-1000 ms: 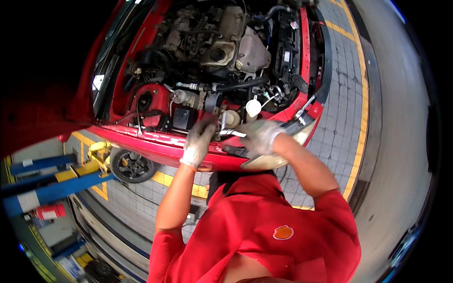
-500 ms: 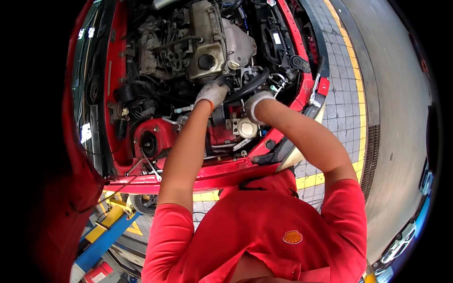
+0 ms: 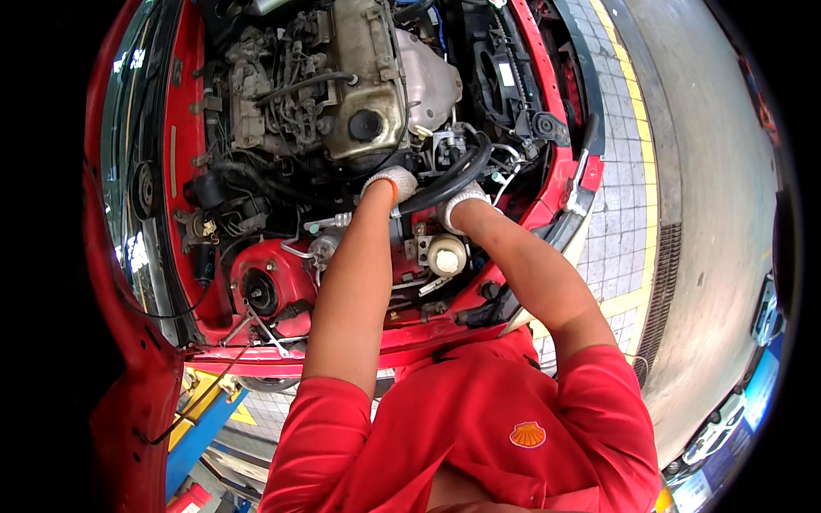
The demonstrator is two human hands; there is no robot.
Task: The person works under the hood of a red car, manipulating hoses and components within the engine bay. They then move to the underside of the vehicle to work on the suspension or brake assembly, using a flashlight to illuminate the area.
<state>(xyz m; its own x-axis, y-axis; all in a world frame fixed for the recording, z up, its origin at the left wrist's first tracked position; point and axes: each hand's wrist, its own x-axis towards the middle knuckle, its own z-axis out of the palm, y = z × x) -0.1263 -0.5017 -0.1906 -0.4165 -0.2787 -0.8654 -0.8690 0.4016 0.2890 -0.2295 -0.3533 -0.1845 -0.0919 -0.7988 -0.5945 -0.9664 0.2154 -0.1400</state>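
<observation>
Both hands, in whitish knit gloves, reach down into the engine bay beside the engine [image 3: 363, 77]. My left hand [image 3: 393, 181] is at the near end of the valve cover, close to the left end of a thick black hose [image 3: 449, 178]; its fingers are hidden among the parts. My right hand [image 3: 462, 208] lies just below the hose, its fingers out of sight beneath or behind it. Whether either hand grips the hose cannot be made out. Nearer to me, below my right hand, sits a round reservoir [image 3: 446, 256] with a pale top.
The red front fender edge [image 3: 342, 349] runs between me and the bay. A strut tower [image 3: 259, 291] is at the left, with a metal wrench-like tool [image 3: 269, 335] by it. The raised red hood [image 3: 128, 368] borders the left side. A tiled floor [image 3: 629, 171] lies right.
The whole view has shifted, moving the car slightly left in the picture. My hands have drawn closer together and nearer to me. The black hose now sits over part of my right hand.
</observation>
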